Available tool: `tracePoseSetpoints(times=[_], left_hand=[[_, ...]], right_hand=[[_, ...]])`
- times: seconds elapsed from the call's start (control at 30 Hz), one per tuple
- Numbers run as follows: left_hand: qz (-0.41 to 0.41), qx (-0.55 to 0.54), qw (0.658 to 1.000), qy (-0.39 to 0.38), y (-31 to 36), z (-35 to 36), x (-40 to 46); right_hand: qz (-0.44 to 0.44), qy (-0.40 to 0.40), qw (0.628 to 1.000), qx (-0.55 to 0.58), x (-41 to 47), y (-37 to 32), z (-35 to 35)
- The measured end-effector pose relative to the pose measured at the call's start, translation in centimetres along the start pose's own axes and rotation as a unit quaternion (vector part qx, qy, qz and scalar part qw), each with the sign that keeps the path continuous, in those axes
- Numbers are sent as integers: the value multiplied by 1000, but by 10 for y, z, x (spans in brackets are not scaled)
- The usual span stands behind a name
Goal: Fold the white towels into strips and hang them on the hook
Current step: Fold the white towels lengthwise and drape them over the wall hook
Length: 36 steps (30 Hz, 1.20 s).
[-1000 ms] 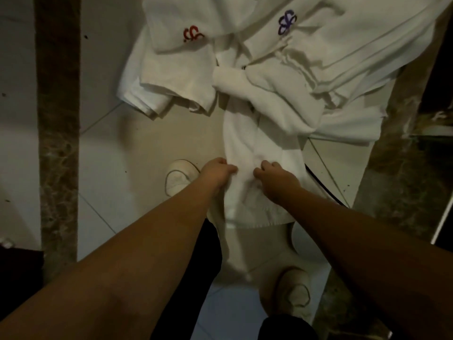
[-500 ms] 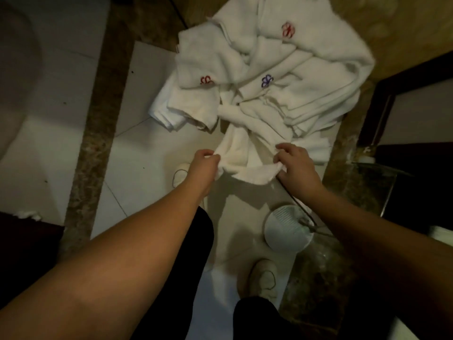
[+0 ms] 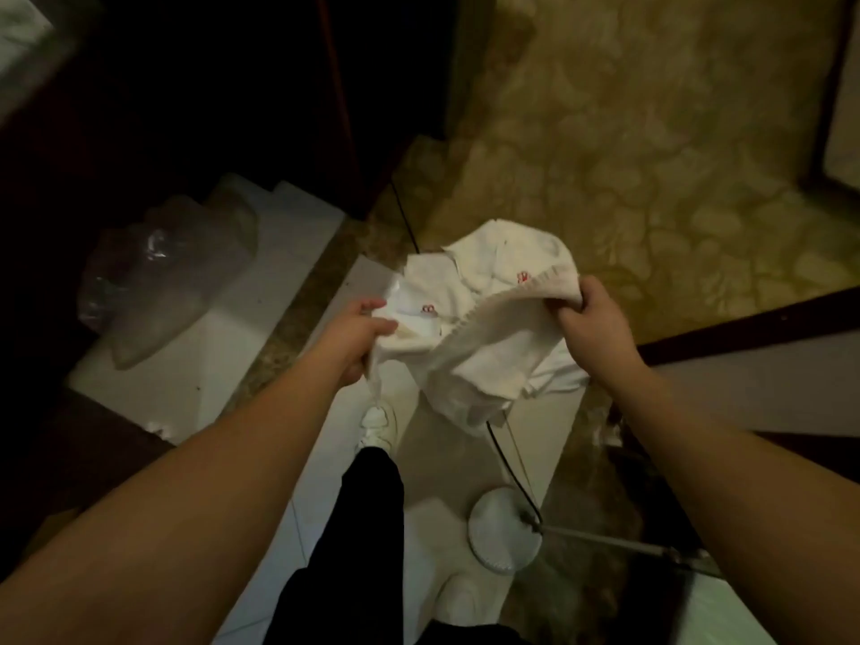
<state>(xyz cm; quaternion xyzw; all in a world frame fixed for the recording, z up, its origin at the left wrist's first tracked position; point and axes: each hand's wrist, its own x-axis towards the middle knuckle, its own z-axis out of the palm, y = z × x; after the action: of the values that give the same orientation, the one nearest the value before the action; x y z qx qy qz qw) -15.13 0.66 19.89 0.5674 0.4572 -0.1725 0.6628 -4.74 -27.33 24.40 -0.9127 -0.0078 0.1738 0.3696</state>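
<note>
Both hands held one white towel (image 3: 470,356) up above the floor (image 3: 446,463): the left hand (image 3: 358,337) pinched its near corner, the right hand (image 3: 591,318) gripped its bunched far edge

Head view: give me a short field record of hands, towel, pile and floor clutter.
left hand: left hand grips one end of the white terry towel
right hand: right hand grips the towel's other end, at its ribbed edge
towel state: lifted, sagging between the hands, not yet a strip
pile: more white towels with red embroidered marks lie on the floor beyond the held one
floor clutter: round white fan base with a black cable; clear plastic bag to the left
hook: not in view
</note>
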Motion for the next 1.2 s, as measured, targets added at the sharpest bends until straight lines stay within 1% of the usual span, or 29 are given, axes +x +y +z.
tracePoseSetpoints(times=[0.07, 0.13, 0.2, 0.23, 0.3, 0.4, 0.47, 0.5, 0.63, 0.7, 0.73, 0.77, 0.8, 0.87, 0.9, 0.93, 0.97, 1.03, 1.07, 1.13, 1.2], left_hand=[[14, 89, 996, 0, 18, -23, -35], [42, 156, 987, 20, 30, -44, -69], [80, 223, 971, 21, 39, -59, -105], [99, 271, 957, 13, 45, -65, -126], [124, 400, 908, 8, 55, -79, -169], [163, 583, 796, 11, 57, -104, -232], [175, 656, 733, 27, 49, -118, -277], [186, 676, 712, 40, 43, -123, -299], [233, 720, 646, 96, 12, -134, -388], [254, 734, 611, 153, 2, -145, -430], [261, 731, 601, 190, 0, -155, -451], [265, 719, 603, 223, -1, -167, -473], [264, 690, 624, 252, 0, -181, -495], [254, 577, 723, 283, 0, -213, -539], [251, 514, 764, 298, -2, -230, -560], [250, 459, 792, 315, -5, -247, -581], [246, 414, 811, 331, -9, -265, -600], [231, 335, 838, 364, -20, -297, -640], [224, 304, 843, 382, -26, -311, -660], [221, 262, 842, 418, -43, -339, -700], [230, 230, 837, 440, -65, -367, -737]], right_hand=[[-12, -3, 1000, -12, -5, -31, -23], [-29, -7, 999, -18, -12, -61, -42], [-42, -7, 999, -19, -20, -90, -57], [-48, -4, 999, -17, -25, -105, -64], [-61, 2, 998, -12, -35, -135, -75], [-101, -4, 994, -27, -54, -184, -90], [-134, -9, 990, -33, -72, -221, -99], [-155, -10, 987, -34, -83, -239, -103], [-258, -26, 965, -30, -141, -305, -111], [-300, -43, 952, -29, -173, -338, -112], [-316, -52, 947, -27, -188, -355, -112], [-328, -62, 942, -24, -203, -372, -112], [-336, -71, 939, -22, -218, -389, -112], [-352, -89, 931, -30, -246, -424, -108], [-361, -100, 926, -37, -260, -440, -105], [-370, -115, 921, -41, -274, -457, -100], [-378, -133, 915, -40, -289, -472, -94], [-398, -183, 899, -26, -321, -500, -79], [-409, -213, 887, -13, -337, -512, -72], [-431, -265, 863, 2, -372, -533, -55], [-444, -296, 845, 7, -408, -551, -37]])
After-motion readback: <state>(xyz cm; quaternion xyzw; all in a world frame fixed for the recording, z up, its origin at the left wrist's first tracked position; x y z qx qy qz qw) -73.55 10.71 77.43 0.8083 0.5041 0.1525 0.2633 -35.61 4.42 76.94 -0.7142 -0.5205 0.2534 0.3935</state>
